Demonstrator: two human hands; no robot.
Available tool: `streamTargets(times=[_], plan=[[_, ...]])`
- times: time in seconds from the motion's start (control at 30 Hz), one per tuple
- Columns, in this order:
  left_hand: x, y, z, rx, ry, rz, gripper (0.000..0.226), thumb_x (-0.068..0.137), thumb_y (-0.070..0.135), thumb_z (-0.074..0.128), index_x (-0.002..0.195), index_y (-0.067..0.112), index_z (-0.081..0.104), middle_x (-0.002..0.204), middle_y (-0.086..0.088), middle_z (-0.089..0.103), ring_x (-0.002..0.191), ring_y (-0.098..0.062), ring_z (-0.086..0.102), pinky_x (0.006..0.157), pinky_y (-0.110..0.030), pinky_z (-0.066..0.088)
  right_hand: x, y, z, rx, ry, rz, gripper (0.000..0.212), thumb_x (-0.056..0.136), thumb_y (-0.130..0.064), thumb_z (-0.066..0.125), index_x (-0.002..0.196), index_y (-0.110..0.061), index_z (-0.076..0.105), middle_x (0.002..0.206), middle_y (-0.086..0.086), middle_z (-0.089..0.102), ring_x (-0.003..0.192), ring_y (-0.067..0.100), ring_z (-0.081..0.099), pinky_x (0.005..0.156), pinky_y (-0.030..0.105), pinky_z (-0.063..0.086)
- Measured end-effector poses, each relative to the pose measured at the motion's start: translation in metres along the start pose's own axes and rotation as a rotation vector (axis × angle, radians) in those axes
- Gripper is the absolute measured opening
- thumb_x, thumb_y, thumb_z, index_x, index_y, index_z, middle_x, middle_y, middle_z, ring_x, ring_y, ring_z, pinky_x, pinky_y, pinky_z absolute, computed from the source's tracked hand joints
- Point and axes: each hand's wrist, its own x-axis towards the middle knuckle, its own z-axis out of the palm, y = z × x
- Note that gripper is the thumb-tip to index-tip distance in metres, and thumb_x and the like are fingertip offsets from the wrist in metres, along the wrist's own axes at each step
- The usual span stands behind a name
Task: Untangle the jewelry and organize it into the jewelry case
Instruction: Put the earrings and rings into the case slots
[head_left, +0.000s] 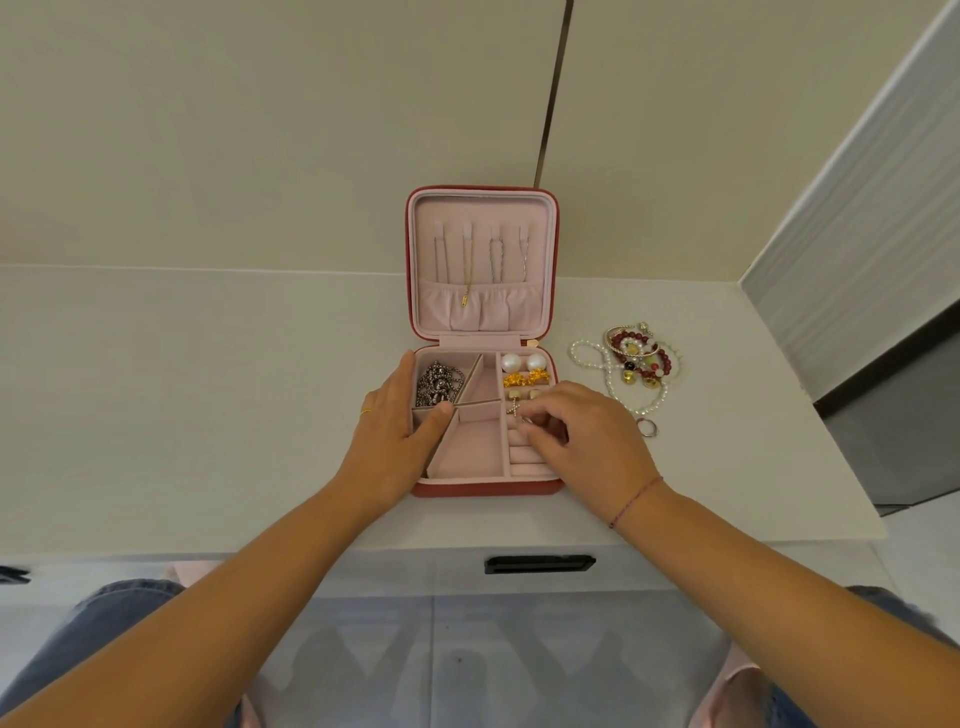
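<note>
Right hand (582, 441) pinches silvery piece (515, 410) inside velvety square case (483, 488).

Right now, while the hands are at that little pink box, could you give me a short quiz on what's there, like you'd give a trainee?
1. True or false: the lid of the jewelry case is shut.
2. Where does the tangled heap of beads and pearls lie? A) inside the case; B) on the counter, to the right of the case; C) in the lid's pocket.
3. Fill in: the pearl earrings sit in the case's far ____ corner.
Key: 1 false, it stands open. 2 B. 3 right.
</note>
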Motion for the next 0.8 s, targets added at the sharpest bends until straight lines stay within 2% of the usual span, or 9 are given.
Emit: streamTargets(times=[0.1, 0.23, 0.33, 0.43, 0.53, 0.63, 0.7, 0.8], plan=[[0.0, 0.001, 0.0, -0.004, 0.002, 0.003, 0.049, 0.099, 0.032, 0.046, 0.141, 0.039, 0.022, 0.129, 0.018, 0.035, 0.119, -0.006, 0.025, 0.096, -0.026, 0.023, 0.001, -0.003, 0.007, -0.075, 0.036, -0.02, 0.01, 0.074, -0.01, 0.073, 0.084, -0.011, 0.073, 0.084, 0.002, 0.067, 0.069, 0.009, 0.053, 0.068, 0.027, 0.044], [0.0, -0.001, 0.0, 0.007, 0.001, -0.019, 0.052, 0.098, 0.034, 0.045, 0.146, 0.031, 0.023, 0.133, 0.02, 0.033, 0.123, -0.006, 0.025, 0.098, -0.026, 0.023, 0.005, -0.005, 0.011, -0.154, 0.023, -0.061, 0.012, 0.069, -0.012, 0.066, 0.08, -0.012, 0.073, 0.08, 0.005, 0.068, 0.066, 0.024, 0.065, 0.063, 0.032, 0.047], [0.001, -0.001, 0.0, 0.004, -0.002, -0.003, 0.05, 0.098, 0.035, 0.045, 0.143, 0.034, 0.025, 0.132, 0.021, 0.034, 0.125, -0.007, 0.027, 0.099, -0.027, 0.024, 0.003, -0.005, 0.011, -0.176, -0.023, -0.084, 0.014, 0.073, -0.014, 0.064, 0.084, -0.011, 0.072, 0.084, 0.004, 0.068, 0.071, 0.025, 0.065, 0.066, 0.029, 0.041], [-0.001, 0.004, 0.0, 0.0, -0.003, -0.027, 0.055, 0.099, 0.032, 0.045, 0.148, 0.027, 0.021, 0.134, 0.017, 0.033, 0.129, -0.009, 0.025, 0.096, -0.023, 0.02, -0.002, -0.004, 0.008, -0.117, -0.019, -0.062, 0.019, 0.075, -0.012, 0.069, 0.095, -0.01, 0.069, 0.088, 0.004, 0.068, 0.075, 0.023, 0.064, 0.07, 0.031, 0.043], [-0.002, 0.005, 0.0, -0.002, -0.004, -0.037, 0.055, 0.099, 0.03, 0.045, 0.148, 0.026, 0.02, 0.143, 0.009, 0.036, 0.136, -0.018, 0.026, 0.095, -0.022, 0.019, -0.002, -0.003, 0.007, -0.115, -0.021, -0.073, 0.009, 0.077, -0.015, 0.067, 0.086, -0.013, 0.071, 0.086, 0.002, 0.067, 0.077, 0.022, 0.064, 0.07, 0.029, 0.042], [-0.002, 0.003, 0.0, -0.003, -0.005, -0.021, 0.053, 0.099, 0.031, 0.045, 0.147, 0.029, 0.023, 0.131, 0.017, 0.035, 0.134, -0.019, 0.028, 0.096, -0.023, 0.021, -0.001, -0.001, 0.008, -0.173, -0.005, -0.128, 0.02, 0.083, -0.024, 0.054, 0.079, -0.015, 0.072, 0.08, 0.001, 0.064, 0.07, 0.02, 0.063, 0.066, 0.025, 0.036], [-0.002, 0.004, 0.0, 0.003, 0.001, -0.024, 0.054, 0.099, 0.031, 0.045, 0.147, 0.027, 0.022, 0.132, 0.016, 0.034, 0.135, -0.018, 0.027, 0.095, -0.022, 0.02, 0.0, 0.0, 0.01, -0.218, 0.018, -0.175, 0.027, 0.083, -0.025, 0.048, 0.077, -0.015, 0.072, 0.076, 0.001, 0.062, 0.065, 0.02, 0.061, 0.063, 0.025, 0.036], [-0.001, 0.003, 0.001, 0.002, 0.006, -0.029, 0.054, 0.099, 0.031, 0.045, 0.148, 0.027, 0.022, 0.128, 0.019, 0.031, 0.132, -0.015, 0.027, 0.096, -0.022, 0.019, 0.0, 0.003, 0.014, -0.27, 0.011, -0.2, 0.021, 0.083, -0.017, 0.052, 0.076, -0.013, 0.071, 0.075, 0.002, 0.06, 0.066, 0.023, 0.061, 0.062, 0.026, 0.036]])
